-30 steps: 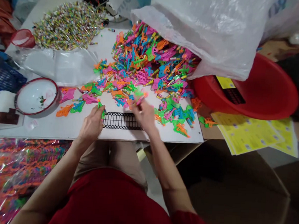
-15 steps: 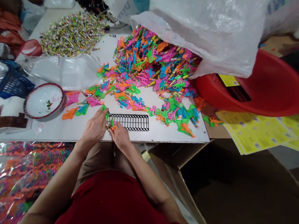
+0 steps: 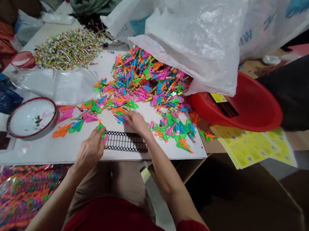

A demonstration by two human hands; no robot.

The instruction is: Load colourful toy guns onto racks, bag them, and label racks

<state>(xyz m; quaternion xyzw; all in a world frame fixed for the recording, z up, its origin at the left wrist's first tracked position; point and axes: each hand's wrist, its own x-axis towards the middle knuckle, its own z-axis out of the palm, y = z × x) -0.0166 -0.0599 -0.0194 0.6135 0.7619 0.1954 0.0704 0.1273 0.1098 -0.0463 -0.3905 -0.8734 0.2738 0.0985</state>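
Near the front edge of the tabletop [image 3: 60, 150], the left hand [image 3: 91, 148] grasps a green plastic piece [image 3: 100, 126] at the black rack's [image 3: 125, 142] left end; beyond the rack, the right hand [image 3: 137, 123] is by loose coloured pieces [image 3: 118, 111], its grip unclear.

Across a white tabletop [image 3: 63, 151], the left hand [image 3: 91, 147] grips bright plastic pieces [image 3: 100, 126] at one end of a black rack [image 3: 126, 142] while the right hand [image 3: 137, 123] reaches to the near edge of a multicolored heap [image 3: 146, 75].
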